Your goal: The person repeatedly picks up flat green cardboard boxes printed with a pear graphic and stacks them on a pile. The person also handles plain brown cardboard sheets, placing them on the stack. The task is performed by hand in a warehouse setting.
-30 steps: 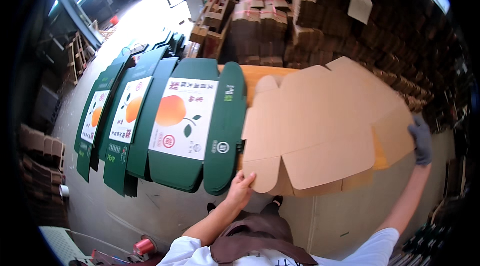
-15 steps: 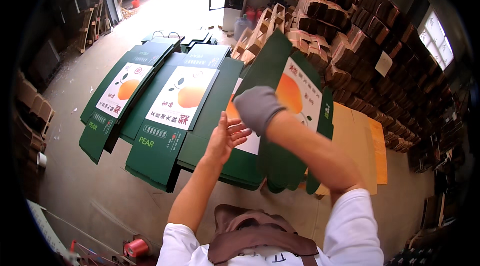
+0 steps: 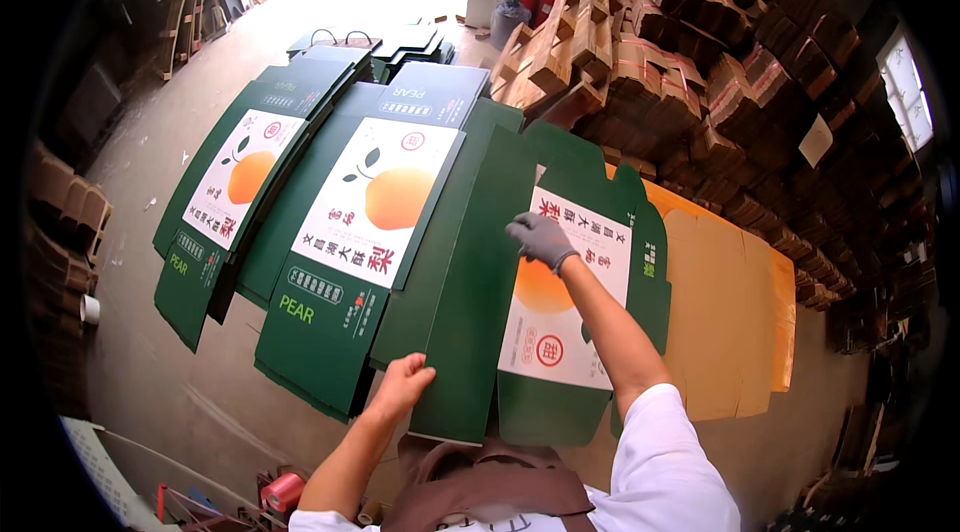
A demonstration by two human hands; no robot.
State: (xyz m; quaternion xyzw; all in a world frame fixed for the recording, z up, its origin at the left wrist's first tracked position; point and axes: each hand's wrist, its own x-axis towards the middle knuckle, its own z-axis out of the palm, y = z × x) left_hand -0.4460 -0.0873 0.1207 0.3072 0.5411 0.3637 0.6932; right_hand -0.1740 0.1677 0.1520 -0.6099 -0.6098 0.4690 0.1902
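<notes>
A flat green carton blank with a white label and an orange fruit picture lies printed side up in front of me. My bare left hand rests on its near left edge, fingers spread. My right hand, in a grey glove, presses on the top of the white label. The blank overlaps a stack of brown cardboard sheets on its right. To its left lie two more stacks of green printed blanks, one in the middle and one at the far left.
Tall stacks of bundled brown cardboard fill the right and back. More green blanks lie farther back on the concrete floor. A red tape roll sits near my left side. A white tape roll lies at the left.
The brown sheet I held up has been turned over and laid flat, green printed side up. My right hand came down onto the label; my left hand moved to the near edge.
</notes>
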